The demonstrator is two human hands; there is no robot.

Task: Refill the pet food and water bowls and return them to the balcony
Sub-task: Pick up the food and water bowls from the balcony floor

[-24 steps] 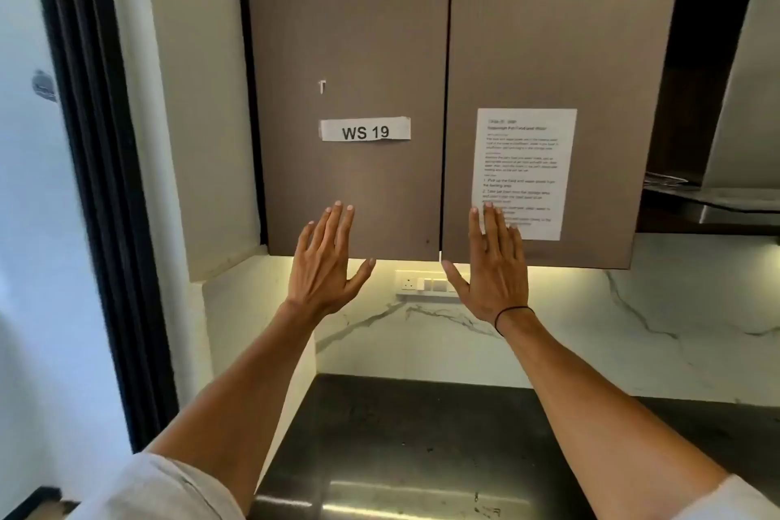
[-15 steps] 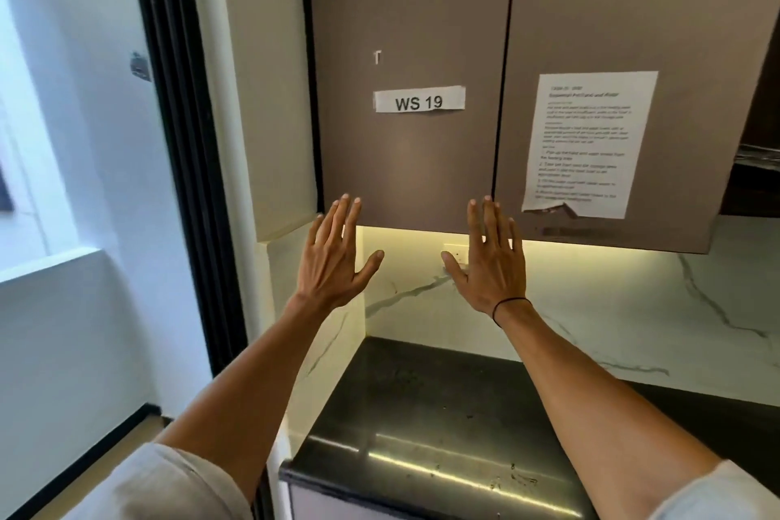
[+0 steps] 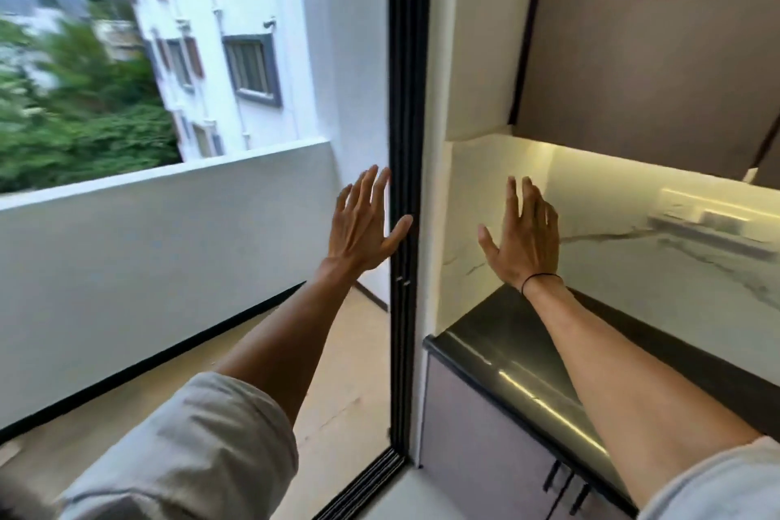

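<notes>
While both of your arms are raised ahead of you, neither holds anything: the head view shows your left hand (image 3: 363, 224) spread wide with fingers fanned, and your right hand (image 3: 521, 234) equally wide, palm away from you.

No pet bowl is visible anywhere in this view. The balcony floor (image 3: 337, 372) lies at about 10 o'clock from your left hand, beyond the dark door frame (image 3: 403, 182); that frame stands between your two hands. Your right hand hangs over the black countertop (image 3: 527, 355), below the cabinet labelled WS 19 (image 3: 633, 68).

Judgement: your left hand is nearer the balcony, so any search for the bowls likely goes leftward and down.
</notes>
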